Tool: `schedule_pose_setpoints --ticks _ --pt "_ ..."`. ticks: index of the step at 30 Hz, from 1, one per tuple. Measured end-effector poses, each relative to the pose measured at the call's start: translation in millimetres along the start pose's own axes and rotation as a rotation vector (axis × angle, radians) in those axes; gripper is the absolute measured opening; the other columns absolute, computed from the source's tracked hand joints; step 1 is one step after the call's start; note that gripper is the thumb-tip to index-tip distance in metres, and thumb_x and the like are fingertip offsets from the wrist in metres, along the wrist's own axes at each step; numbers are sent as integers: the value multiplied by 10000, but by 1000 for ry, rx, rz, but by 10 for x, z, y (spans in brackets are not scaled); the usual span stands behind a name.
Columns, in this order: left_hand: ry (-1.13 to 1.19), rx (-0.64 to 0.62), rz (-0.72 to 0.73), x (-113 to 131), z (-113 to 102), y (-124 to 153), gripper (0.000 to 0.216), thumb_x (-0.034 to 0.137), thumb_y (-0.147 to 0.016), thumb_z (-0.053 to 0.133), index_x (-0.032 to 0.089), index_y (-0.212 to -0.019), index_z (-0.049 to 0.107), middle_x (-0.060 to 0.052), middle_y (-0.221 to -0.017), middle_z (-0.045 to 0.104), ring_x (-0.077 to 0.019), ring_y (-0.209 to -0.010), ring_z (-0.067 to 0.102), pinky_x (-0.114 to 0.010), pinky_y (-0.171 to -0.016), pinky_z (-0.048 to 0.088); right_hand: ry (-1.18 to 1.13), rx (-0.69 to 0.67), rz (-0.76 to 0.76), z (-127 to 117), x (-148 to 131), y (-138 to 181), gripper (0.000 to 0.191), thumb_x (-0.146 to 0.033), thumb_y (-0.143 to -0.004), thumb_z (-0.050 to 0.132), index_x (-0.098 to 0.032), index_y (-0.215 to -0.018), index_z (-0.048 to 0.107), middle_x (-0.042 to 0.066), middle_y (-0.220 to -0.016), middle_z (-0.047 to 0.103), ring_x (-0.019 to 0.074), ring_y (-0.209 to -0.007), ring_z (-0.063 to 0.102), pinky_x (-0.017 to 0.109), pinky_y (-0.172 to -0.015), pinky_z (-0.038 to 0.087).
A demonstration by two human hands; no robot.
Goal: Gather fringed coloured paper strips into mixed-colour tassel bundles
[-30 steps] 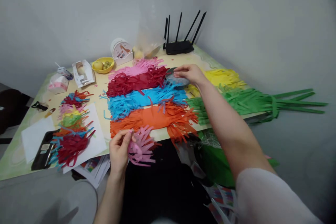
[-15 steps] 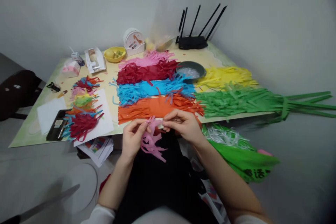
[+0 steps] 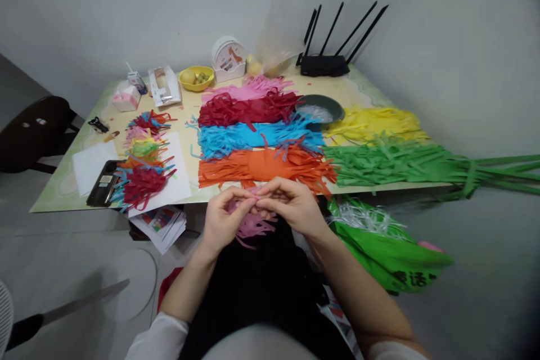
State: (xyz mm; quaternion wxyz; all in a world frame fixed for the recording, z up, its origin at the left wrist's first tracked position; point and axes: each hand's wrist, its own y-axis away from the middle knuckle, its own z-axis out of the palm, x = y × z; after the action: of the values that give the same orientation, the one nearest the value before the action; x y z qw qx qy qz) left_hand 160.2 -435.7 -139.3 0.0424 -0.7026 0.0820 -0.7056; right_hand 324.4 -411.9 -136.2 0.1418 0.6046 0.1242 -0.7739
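Note:
Pink fringed tissue paper (image 3: 255, 228) hangs below my two hands, just in front of the table edge. My left hand (image 3: 228, 214) pinches it at the top between thumb and fingers. Close against it, my right hand (image 3: 291, 205) pinches the same paper, the fingertips of both hands meeting. The pinched part is mostly hidden by my fingers. Right behind my hands lies an orange fringed paper bundle (image 3: 270, 166), with a blue fringed bundle (image 3: 253, 136), a dark red one (image 3: 248, 109) and a pink one (image 3: 253, 89) in rows beyond.
Yellow (image 3: 379, 124) and green fringed bundles (image 3: 392, 163) lie right, beside a dark bowl (image 3: 335, 109). Small multicoloured tassels (image 3: 145, 183) and a phone (image 3: 102, 184) lie left. A black router (image 3: 324, 66) stands behind; a green bag (image 3: 388, 256) hangs below the table's right side.
My hands have come together at the pink paper, which was stretched between them before. Less of its fringe shows now. The whole view has shifted slightly.

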Motion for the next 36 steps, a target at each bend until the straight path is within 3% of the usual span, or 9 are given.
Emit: schedule_pose_setpoints --ticks 5,11,17,22,26,32,36 --pt "-224 -25 92 13 -76 3 114 271 -853 679 164 -824 704 -32 -777 719 -142 -750 658 -242 -720 493 23 -30 48 -2 -9 11 227 -331 -741 799 -176 -839 665 12 -682 732 147 -607 716 223 -572 590" --pt "-258 -32 111 -5 -89 20 136 285 -876 651 163 -833 692 -41 -773 710 -159 -744 647 -273 -710 484 128 -30 -9 -8 -24 21 209 -351 -754 783 -173 -755 673 17 -678 726 142 -589 701 234 -580 589" --pt "-445 -62 279 26 -117 6 99 257 -881 649 176 -841 690 -37 -790 715 -162 -757 627 -297 -750 462 193 -52 -4 -20 -57 16 278 -421 -756 769 -166 -743 659 16 -636 702 141 -539 675 240 -542 575" --pt "-625 -45 399 36 -113 11 101 262 -894 635 194 -848 693 -33 -780 715 -172 -756 609 -326 -780 432 305 -74 20 -62 -79 13 254 -406 -766 762 -176 -812 664 16 -715 725 154 -644 710 234 -607 577" --pt "-602 12 343 1 -70 51 112 266 -897 629 196 -837 692 -37 -767 709 -180 -772 620 -333 -809 442 325 -127 15 -88 -106 28 217 -399 -853 669 -185 -891 673 35 -796 732 163 -707 721 248 -650 586" --pt "-337 -68 123 -58 -63 79 173 281 -934 570 180 -999 696 -74 -920 735 -185 -858 685 -299 -795 518 437 -46 -59 -101 -84 11 211 -397 -894 613 -191 -911 657 15 -690 692 119 -507 607 217 -480 487" --pt "-362 32 102 -100 -58 90 136 280 -914 603 181 -945 691 -62 -891 730 -177 -842 695 -278 -784 533 513 -59 -112 -70 -66 1 206 -376 -897 609 -180 -907 669 8 -671 670 105 -499 564 211 -472 430"
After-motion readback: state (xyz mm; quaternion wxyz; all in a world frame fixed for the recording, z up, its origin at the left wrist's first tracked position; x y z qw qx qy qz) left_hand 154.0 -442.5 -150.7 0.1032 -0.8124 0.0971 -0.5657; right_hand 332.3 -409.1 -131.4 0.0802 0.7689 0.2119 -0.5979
